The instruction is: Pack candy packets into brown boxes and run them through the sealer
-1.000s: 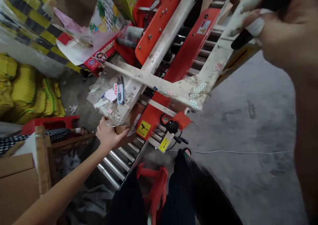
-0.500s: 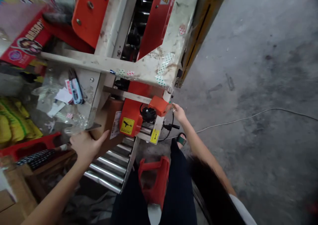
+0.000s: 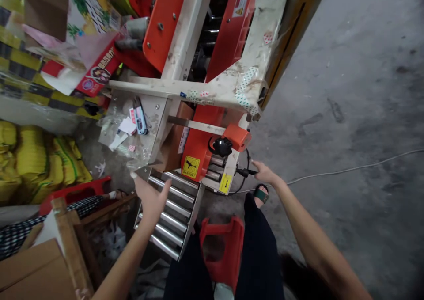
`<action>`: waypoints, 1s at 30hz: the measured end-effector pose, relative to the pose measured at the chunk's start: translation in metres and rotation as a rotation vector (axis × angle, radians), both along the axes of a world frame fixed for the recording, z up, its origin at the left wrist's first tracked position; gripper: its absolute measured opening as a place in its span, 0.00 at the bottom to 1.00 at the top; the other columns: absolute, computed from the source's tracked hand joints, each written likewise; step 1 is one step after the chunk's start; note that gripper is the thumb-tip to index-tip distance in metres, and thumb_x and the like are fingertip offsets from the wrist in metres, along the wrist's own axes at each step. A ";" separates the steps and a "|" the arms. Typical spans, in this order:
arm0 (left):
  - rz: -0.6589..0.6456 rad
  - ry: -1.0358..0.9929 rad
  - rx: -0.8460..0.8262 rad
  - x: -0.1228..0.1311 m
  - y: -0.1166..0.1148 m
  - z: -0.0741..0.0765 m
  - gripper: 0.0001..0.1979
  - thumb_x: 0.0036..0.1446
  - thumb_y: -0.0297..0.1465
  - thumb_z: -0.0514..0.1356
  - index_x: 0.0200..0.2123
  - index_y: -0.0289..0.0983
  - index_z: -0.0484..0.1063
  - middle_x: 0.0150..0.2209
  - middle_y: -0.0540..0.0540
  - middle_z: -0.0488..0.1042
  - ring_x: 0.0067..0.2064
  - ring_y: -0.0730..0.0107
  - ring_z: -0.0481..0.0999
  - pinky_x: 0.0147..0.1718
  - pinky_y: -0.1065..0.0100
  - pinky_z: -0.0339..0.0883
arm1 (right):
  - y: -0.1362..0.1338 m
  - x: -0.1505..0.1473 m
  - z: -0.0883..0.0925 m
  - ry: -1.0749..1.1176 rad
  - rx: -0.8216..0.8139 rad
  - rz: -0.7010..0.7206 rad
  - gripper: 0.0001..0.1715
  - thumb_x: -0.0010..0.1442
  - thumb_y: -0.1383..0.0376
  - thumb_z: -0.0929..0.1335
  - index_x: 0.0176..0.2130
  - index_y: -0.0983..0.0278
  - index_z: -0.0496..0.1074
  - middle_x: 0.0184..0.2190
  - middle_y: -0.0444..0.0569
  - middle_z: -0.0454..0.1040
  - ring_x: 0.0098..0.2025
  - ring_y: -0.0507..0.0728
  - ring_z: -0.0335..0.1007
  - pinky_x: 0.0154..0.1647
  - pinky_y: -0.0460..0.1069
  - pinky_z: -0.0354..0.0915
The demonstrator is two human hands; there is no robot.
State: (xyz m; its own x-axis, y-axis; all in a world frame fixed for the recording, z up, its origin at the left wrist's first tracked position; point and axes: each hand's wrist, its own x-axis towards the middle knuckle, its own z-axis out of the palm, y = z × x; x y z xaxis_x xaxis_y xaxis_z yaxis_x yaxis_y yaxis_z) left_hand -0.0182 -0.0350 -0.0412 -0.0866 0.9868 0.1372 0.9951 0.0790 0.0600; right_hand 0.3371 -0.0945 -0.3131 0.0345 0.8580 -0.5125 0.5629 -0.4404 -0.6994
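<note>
Above the metal rollers (image 3: 172,205) my left hand (image 3: 149,198) is open, thumb spread from the fingers, holding nothing. Just beyond its fingertips, a brown cardboard box (image 3: 174,150) sits partly inside the carton-sealing machine, between a metal side plate and an orange guard (image 3: 198,156). A white label shows on the box's side. At the machine's right side my right hand (image 3: 265,174) is closed around the end of a black crank handle (image 3: 246,172); its lower fingers are partly hidden. An orange block (image 3: 237,136) with a black knob (image 3: 221,146) stands above that handle.
A blue-handled cutter (image 3: 141,121) and paper scraps lie on the machine's side plate (image 3: 155,119). Yellow sacks (image 3: 31,154) are stacked at left. A red stool (image 3: 222,238) stands between my legs. A cable (image 3: 347,166) crosses the floor. Another person's patterned trouser leg (image 3: 86,205) shows at left.
The box has gone further into the machine, and my left hand has come off it. My right hand has moved down from beside the orange block to the crank handle. The view has shifted.
</note>
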 end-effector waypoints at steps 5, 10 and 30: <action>-0.010 -0.077 -0.130 -0.035 -0.074 -0.062 0.52 0.60 0.54 0.53 0.71 0.18 0.44 0.70 0.16 0.50 0.74 0.35 0.49 0.70 0.39 0.49 | -0.030 -0.030 -0.024 -0.156 -0.118 0.139 0.26 0.57 0.76 0.65 0.55 0.73 0.71 0.53 0.67 0.71 0.55 0.65 0.67 0.57 0.55 0.60; 0.011 -0.002 -0.301 -0.075 -0.139 -0.120 0.48 0.60 0.54 0.51 0.65 0.15 0.56 0.68 0.11 0.54 0.71 0.28 0.56 0.64 0.36 0.59 | -0.052 -0.067 -0.012 -0.257 -0.193 0.153 0.22 0.64 0.74 0.59 0.53 0.71 0.72 0.51 0.69 0.73 0.51 0.66 0.73 0.53 0.56 0.63; 0.186 0.101 -0.261 -0.112 -0.171 -0.164 0.43 0.58 0.49 0.44 0.66 0.23 0.62 0.71 0.22 0.54 0.67 0.33 0.65 0.63 0.37 0.59 | 0.034 0.005 0.025 -0.391 0.014 0.066 0.23 0.59 0.76 0.60 0.48 0.59 0.73 0.47 0.64 0.77 0.48 0.65 0.79 0.42 0.54 0.68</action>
